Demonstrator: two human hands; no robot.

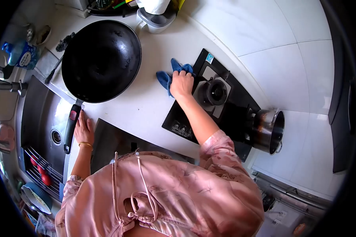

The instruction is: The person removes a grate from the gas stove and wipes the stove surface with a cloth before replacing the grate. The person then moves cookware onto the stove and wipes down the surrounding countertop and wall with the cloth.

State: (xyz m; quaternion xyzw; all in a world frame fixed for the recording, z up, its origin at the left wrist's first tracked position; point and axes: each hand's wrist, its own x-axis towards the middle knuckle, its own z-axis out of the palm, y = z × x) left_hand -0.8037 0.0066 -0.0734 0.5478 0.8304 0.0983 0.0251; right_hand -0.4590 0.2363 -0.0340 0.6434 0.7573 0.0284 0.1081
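Note:
My right hand (182,83) is closed over a crumpled blue cloth (165,80), pressed at the left edge of the black gas stove (235,114). Right of that hand sits the round burner (216,93). My left hand (84,129) lies on the counter's front edge with its fingers stretched out. Close beside those fingers is the black handle (70,130) of a large wok (101,59); whether they touch it is hard to tell. The dark wok rests on the white counter (146,114).
A stainless pot (269,131) stands at the stove's right end. The sink (39,106) is at the left, with several red items on its rack (53,175). A blue-labelled bottle (23,55) and a lidded white jug (156,21) stand at the back.

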